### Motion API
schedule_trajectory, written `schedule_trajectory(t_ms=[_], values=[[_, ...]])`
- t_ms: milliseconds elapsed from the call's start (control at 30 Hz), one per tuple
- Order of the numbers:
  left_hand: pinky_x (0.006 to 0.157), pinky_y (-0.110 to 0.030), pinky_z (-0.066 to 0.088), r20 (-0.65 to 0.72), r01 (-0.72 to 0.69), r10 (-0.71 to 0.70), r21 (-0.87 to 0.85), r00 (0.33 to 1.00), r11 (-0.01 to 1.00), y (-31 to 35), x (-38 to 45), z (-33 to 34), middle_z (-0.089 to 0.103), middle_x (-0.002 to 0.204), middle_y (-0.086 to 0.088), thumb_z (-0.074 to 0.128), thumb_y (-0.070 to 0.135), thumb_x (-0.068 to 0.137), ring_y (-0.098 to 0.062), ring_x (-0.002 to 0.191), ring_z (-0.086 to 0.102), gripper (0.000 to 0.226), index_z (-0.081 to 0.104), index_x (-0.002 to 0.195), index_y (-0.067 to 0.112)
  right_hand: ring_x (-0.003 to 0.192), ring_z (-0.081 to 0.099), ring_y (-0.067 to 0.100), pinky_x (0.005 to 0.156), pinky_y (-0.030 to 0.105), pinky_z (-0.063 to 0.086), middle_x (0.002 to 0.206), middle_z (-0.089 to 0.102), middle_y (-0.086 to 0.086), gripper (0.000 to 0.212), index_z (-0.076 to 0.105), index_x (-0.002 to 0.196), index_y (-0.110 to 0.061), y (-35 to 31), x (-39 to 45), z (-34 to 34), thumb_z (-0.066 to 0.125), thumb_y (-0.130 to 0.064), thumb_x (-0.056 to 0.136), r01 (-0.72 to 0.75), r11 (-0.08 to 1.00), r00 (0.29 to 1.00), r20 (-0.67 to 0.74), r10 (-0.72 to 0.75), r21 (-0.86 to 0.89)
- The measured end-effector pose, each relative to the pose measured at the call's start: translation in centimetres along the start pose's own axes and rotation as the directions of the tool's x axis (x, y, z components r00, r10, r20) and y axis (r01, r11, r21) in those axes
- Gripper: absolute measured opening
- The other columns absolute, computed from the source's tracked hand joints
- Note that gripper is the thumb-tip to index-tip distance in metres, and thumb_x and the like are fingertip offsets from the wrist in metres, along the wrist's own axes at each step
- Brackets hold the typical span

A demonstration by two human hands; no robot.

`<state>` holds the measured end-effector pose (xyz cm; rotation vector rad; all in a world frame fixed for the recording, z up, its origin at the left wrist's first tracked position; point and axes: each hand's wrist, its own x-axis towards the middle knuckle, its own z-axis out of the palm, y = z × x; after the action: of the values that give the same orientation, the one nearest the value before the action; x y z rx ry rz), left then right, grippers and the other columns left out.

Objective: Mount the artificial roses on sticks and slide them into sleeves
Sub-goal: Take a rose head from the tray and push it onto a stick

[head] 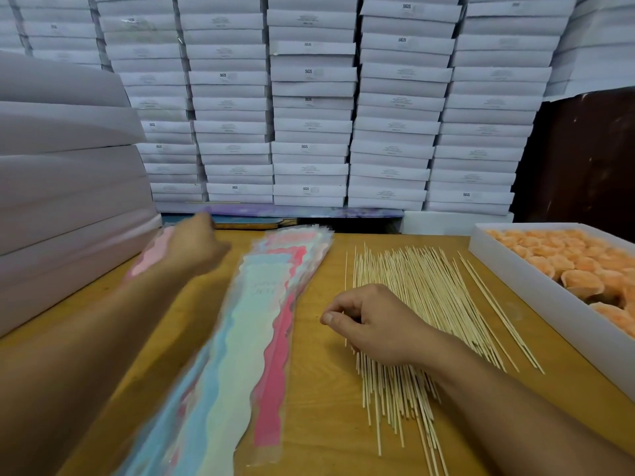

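A: What is the right hand (374,324) doing?

B: Its grip is narrow, thumb and forefinger drawn together at the near-left edge of the heap of thin pale wooden sticks (412,304) on the yellow-brown wooden tabletop (316,389). It may be pinching a single stick, but I cannot see one between the fingertips, so I cannot tell.

A: And the left hand (196,245)?

B: Blurred. It reaches far forward over the top end of the fanned pile of long clear plastic sleeves with pink, blue and cream wavy inserts (261,321). Whether that grip holds a sleeve, I cannot tell.

A: Where are the roses?

B: The orange artificial roses (567,266) sit in a shallow white tray (536,286), to the right of the right grip, beyond the sticks. None looks mounted yet.

A: What could go wrong?

B: The sticks lie packed and crossed, so I judge a pinch could lift two at once or scatter neighbours toward the table edge. The sleeves are slick and overlapped; a pull could drag several together.

A: Counts?

B: Two hands, one tray. Sticks: well over a hundred, too many to count. Sleeves: several, layers too blurred to separate. Roses: a few dozen, with the tray cut off by the frame. Behind stand many stacked white flat boxes (309,108).
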<state>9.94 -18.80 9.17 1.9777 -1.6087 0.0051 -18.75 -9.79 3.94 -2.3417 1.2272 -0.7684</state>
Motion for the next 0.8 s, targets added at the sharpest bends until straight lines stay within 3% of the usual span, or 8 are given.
schedule_trajectory(t_ms=[67,133,233,300,400,533,667,800], values=[[0.065,-0.036,0.047,0.008,-0.045,0.046,-0.143,0.999,0.989,4.4,-1.4,0.9,0.064,0.093,-0.010,0.066,0.021,0.087,-0.028,0.085,0.059,0.019,0.055,0.100,0.012,0.059,0.053,0.002,0.065,0.034,0.051,0.067,0.061,-0.011,0.019,0.076,0.093,-0.022,0.2,0.1,-0.7,0.062,-0.034,0.098,-0.009,1.000,0.999,-0.047,0.008,-0.030],[0.063,-0.032,0.046,0.032,-0.029,0.043,-0.338,0.999,0.941,8.8,-2.9,2.1,0.063,0.086,-0.004,0.069,0.024,0.087,-0.025,0.080,0.060,0.016,0.059,0.095,0.013,0.055,0.049,0.001,0.061,0.035,0.050,0.062,0.057,-0.011,0.022,0.070,0.078,-0.024,0.7,0.2,-1.7,0.063,-0.036,0.096,-0.046,0.998,0.991,-0.127,0.040,-0.050],[0.067,-0.033,0.051,0.121,0.080,0.005,-0.688,0.993,0.721,14.6,-5.3,4.7,0.065,0.082,-0.006,0.070,0.021,0.087,-0.023,0.071,0.060,0.013,0.065,0.093,0.010,0.051,0.044,0.004,0.057,0.035,0.046,0.056,0.051,-0.012,0.035,0.054,0.060,-0.022,1.9,0.5,-3.1,0.062,-0.028,0.093,-0.133,0.991,0.945,-0.297,0.133,0.021],[0.068,-0.031,0.048,0.144,0.135,-0.035,-0.774,0.989,0.618,17.1,-7.0,6.5,0.066,0.083,-0.003,0.067,0.021,0.087,-0.022,0.074,0.060,0.009,0.066,0.091,0.012,0.052,0.041,0.010,0.054,0.033,0.039,0.053,0.046,-0.007,0.038,0.045,0.055,-0.020,2.9,0.6,-3.7,0.059,-0.021,0.090,-0.201,0.976,0.896,-0.386,0.220,0.090],[0.068,-0.028,0.039,0.030,0.054,-0.046,-0.704,0.998,0.708,18.4,-9.4,8.9,0.062,0.081,0.007,0.061,0.022,0.088,-0.018,0.081,0.059,0.002,0.062,0.088,0.020,0.054,0.041,0.014,0.056,0.032,0.036,0.055,0.045,-0.004,0.036,0.042,0.055,-0.021,4.5,0.7,-4.0,0.057,-0.023,0.088,-0.318,0.944,0.839,-0.437,0.324,0.088],[0.066,-0.032,0.042,-0.126,-0.134,0.072,-0.596,0.989,0.792,17.4,-10.9,11.0,0.064,0.085,0.002,0.059,0.028,0.092,-0.021,0.081,0.061,0.010,0.062,0.097,0.019,0.058,0.053,0.013,0.054,0.027,0.039,0.061,0.057,-0.009,0.029,0.052,0.062,-0.022,6.1,0.9,-4.4,0.061,-0.032,0.087,-0.423,0.906,0.800,-0.469,0.374,0.001],[0.055,-0.032,0.033,-0.229,-0.313,0.221,-0.544,0.948,0.778,17.4,-11.7,11.3,0.055,0.066,0.009,0.059,0.032,0.094,-0.013,0.064,0.053,0.011,0.060,0.096,0.021,0.074,0.061,0.009,0.064,0.029,0.049,0.078,0.066,-0.011,0.012,0.065,0.076,-0.029,6.6,1.1,-5.2,0.064,-0.031,0.088,-0.439,0.899,0.792,-0.476,0.383,-0.007],[0.052,-0.033,0.032,-0.292,-0.394,0.277,-0.512,0.915,0.763,17.1,-12.3,11.4,0.050,0.059,0.009,0.059,0.031,0.095,-0.014,0.058,0.051,0.010,0.058,0.095,0.021,0.079,0.065,0.013,0.072,0.034,0.055,0.081,0.067,-0.010,0.009,0.069,0.084,-0.026,7.2,0.8,-8.3,0.062,-0.026,0.090,-0.498,0.863,0.713,-0.527,0.463,0.083]])
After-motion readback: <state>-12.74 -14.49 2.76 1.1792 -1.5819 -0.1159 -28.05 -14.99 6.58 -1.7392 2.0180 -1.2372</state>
